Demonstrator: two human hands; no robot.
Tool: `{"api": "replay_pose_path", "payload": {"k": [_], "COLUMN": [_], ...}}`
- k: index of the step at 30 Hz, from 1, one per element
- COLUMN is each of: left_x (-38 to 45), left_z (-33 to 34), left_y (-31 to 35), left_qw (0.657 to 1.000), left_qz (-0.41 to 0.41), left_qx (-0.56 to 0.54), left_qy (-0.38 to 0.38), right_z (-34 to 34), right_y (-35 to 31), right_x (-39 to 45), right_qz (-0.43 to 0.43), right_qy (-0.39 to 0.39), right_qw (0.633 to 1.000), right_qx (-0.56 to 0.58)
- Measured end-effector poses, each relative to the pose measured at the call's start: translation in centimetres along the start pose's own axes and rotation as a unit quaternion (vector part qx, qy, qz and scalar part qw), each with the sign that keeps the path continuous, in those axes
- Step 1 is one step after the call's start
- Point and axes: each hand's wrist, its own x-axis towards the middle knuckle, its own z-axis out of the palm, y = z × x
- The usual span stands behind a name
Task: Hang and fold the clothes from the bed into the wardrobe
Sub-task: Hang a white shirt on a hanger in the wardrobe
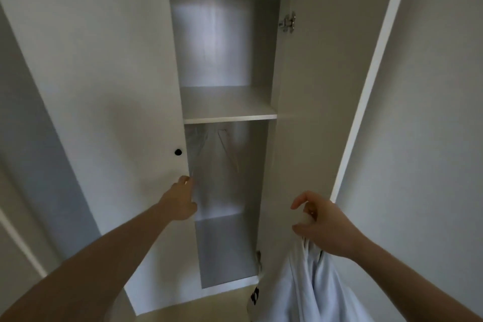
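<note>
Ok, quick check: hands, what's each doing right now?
Left hand: reaching a clear plastic hanger; grip cannot be told.
Right hand: holding a pale blue-white garment.

light: pretty dim, soft, grey all over
glare: pale patch on the wardrobe (222, 42) back panel
shadows: faint ones by the left door
blur: whole frame's a bit smeary
edges: wide-angle bend, doors splay outward

White wall (439, 112) panels fill 9 and 3 o'clock. A darker grey recess (34, 117) runs along 8 o'clock. Beige floor (209, 306) shows at 6 o'clock. Soft, even light; a brighter patch at 12 o'clock.
</note>
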Motion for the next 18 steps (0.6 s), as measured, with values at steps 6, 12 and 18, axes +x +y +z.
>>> {"api": "replay_pose_path", "payload": {"k": [6,12,18], "left_x": [5.7,13.7,17.8], "left_z": [-3.2,-3.6,-1.9], "left_y": [-8.0,-11.0,-9.6], "left_qw": [0.997,0.999,0.994], "left_qz": [-0.069,-0.026,0.002], "left_qx": [-0.021,-0.031,-0.069], "left_qy": [0.034,0.030,0.087], "right_z": [3.8,8.7,11.9], "right_y": [-0.2,0.0,-0.7], "right_x": [7.5,13.9,17.1], "right_qz": [0.034,0.060,0.086], "right_qy": [0.015,0.038,0.033], "right_qw": [0.999,0.997,0.995], "right_qx": [0.019,0.023,0.025]}}
